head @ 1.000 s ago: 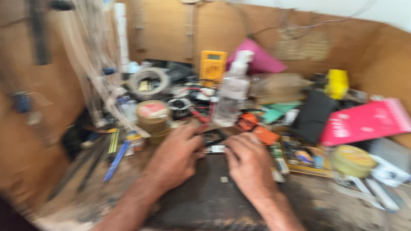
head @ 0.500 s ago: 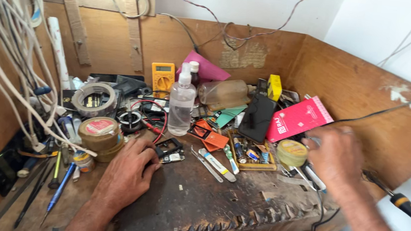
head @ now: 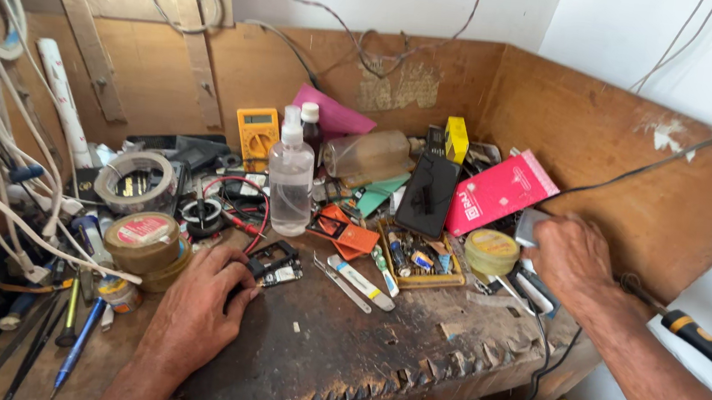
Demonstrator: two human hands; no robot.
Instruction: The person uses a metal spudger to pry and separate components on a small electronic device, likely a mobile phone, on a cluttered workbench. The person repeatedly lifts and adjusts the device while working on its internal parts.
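Note:
My left hand (head: 197,298) rests palm down on the dark worn bench top (head: 360,355), its fingertips on a small black phone frame with a circuit board (head: 275,263). My right hand (head: 570,257) is at the far right of the bench, closed around a small grey device (head: 530,227) with a dark cable running up over the wooden side wall. Metal tweezers (head: 338,282) and a white flat tool (head: 360,281) lie between the two hands.
Clear spray bottle (head: 290,177), yellow multimeter (head: 256,135), tape rolls (head: 143,237), a small tray of parts (head: 414,256), round yellow tin (head: 492,249), pink box (head: 498,191) and black phone (head: 429,193) crowd the back. Screwdrivers lie left; an orange-handled one (head: 704,342) sticks out right. White cables hang at left.
The view has swung right. My right hand left the middle of the bench, where it worked beside the left, and reached to the far right onto the grey device. The left hand stayed put.

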